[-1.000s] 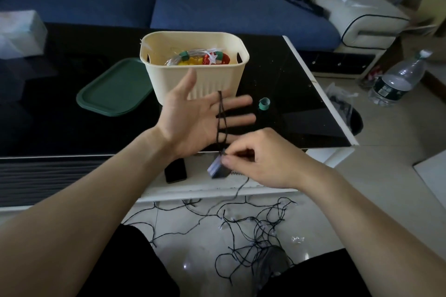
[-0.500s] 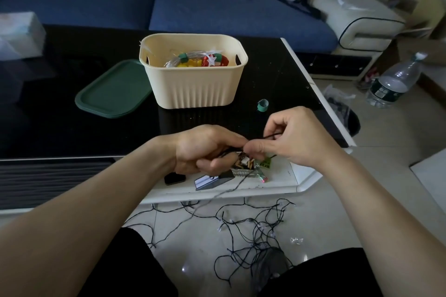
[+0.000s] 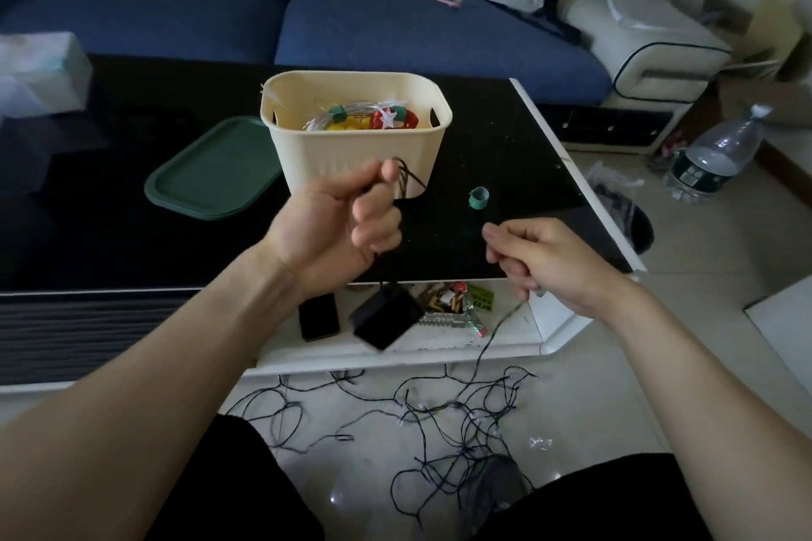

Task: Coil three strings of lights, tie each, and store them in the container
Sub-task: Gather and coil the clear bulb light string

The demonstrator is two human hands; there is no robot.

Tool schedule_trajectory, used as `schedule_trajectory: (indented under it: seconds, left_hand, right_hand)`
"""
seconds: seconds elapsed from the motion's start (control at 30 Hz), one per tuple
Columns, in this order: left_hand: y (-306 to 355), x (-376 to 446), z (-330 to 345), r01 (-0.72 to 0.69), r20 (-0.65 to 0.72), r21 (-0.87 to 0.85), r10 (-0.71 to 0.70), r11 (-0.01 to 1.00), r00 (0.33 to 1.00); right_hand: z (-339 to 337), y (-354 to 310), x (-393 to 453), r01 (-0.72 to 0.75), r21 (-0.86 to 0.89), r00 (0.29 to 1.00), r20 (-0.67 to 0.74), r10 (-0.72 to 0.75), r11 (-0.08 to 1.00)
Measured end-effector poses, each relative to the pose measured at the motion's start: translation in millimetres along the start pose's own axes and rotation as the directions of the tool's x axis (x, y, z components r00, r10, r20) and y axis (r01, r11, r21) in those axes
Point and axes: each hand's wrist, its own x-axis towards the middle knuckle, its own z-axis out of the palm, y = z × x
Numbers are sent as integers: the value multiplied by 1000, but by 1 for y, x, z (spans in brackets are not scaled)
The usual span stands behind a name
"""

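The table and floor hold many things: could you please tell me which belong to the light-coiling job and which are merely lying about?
Job: black light string, cream basket, green lid, green tie, left hand, right hand.

Lying about: phone, water bottle, tissue box.

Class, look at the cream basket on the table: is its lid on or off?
Off. The cream basket stands open with light coils visible inside; the green lid lies flat beside it.

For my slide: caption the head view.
Left hand grips black wire loops; right hand pinches its trailing strand before ribbed cream plastic basket.
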Motion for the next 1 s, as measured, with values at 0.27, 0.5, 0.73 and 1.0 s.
schedule_trajectory:
  seconds: [0.27, 0.5, 0.73, 1.0]
  left_hand:
    - [-3, -1, 7, 20, -108, 8, -19, 1000, 994]
    - [-21, 1, 5, 318, -198, 338, -264, 886, 944]
    - [-40, 1, 4, 390, 11, 562, -478, 729, 878]
    - [-31, 2, -1, 371, 43, 534, -463, 760, 886]
  right_hand:
    - [48, -6, -12, 155, -507, 978, 201, -58, 848]
    - [58, -21, -26, 226, -466, 966, 223, -134, 855]
    - [32, -19, -16, 243, -354, 969, 41, -245, 903]
    - [8, -8, -4, 196, -300, 977, -20, -211, 934]
